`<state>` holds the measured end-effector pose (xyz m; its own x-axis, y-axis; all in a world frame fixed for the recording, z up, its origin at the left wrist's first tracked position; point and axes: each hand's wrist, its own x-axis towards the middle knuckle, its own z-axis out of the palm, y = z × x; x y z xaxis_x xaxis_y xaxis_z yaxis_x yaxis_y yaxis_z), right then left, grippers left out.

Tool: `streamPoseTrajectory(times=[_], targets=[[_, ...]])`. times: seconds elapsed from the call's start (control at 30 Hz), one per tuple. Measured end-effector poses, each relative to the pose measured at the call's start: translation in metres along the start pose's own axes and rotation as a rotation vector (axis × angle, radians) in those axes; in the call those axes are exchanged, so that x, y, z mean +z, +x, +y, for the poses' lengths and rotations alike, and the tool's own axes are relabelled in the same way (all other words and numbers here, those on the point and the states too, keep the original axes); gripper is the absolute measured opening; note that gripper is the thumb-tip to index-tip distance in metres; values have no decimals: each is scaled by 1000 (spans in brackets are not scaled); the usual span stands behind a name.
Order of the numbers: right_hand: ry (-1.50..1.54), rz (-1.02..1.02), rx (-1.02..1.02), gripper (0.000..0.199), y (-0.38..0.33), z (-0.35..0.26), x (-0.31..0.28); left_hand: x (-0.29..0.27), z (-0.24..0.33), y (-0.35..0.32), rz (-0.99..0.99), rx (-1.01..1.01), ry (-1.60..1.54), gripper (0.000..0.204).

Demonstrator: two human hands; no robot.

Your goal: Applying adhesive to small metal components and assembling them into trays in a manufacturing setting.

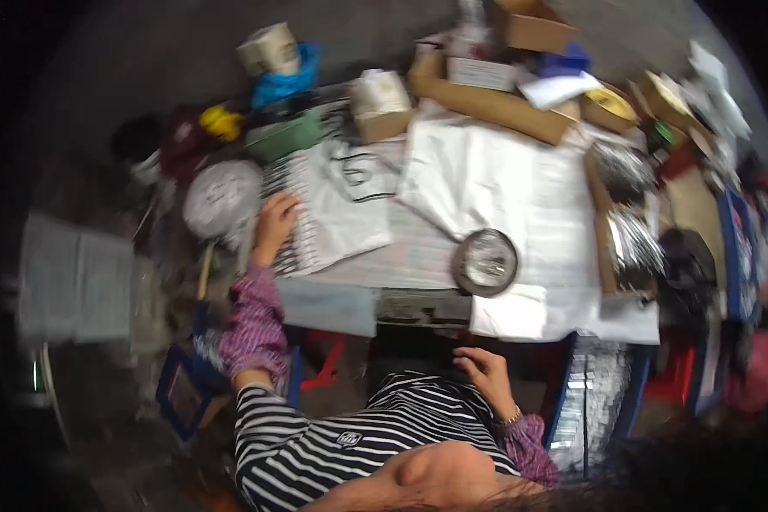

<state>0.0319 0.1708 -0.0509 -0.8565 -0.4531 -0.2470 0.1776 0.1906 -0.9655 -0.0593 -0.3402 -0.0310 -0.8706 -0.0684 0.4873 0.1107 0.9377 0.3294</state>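
My left hand (pixel 276 224) rests on the left edge of a stack of white pieces (pixel 346 226), whose border carries rows of black marks. Its fingers lie extended over that border, slightly blurred, with nothing visibly gripped. My right hand (pixel 489 380) hovers near my lap, below the front edge of the table. Thumb and fingers there are loosely bent and apart, holding nothing that I can see. Ahead of it, a round dish with a dark rim and shiny contents (pixel 487 262) sits on white sheeting (pixel 546 213). A small white sheet (pixel 510 312) lies at the front edge.
A pale round reel-like thing (pixel 222 200) stands left of the stack. Along the back are a long cardboard box (pixel 486 101), a roll of yellow tape (pixel 609 108) and a green box (pixel 283 136). Cardboard trays with silvery packets (pixel 633 246) line the right side.
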Motion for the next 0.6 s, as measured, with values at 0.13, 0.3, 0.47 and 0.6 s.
streamPoseTrajectory(times=[0.13,0.3,0.47,0.6], targets=[[-67,-9,25,21,-2,20,-8,2,-15,-8,-80,-98,36,21],[-44,38,144,24,-43,29,-51,-10,4,-5,-100,-15,14,21],[-71,179,402,29,-118,50,-118,-9,49,9,-120,56,-51,17],[-134,227,543,26,-162,50,-174,-7,118,19,-161,81,-174,16]])
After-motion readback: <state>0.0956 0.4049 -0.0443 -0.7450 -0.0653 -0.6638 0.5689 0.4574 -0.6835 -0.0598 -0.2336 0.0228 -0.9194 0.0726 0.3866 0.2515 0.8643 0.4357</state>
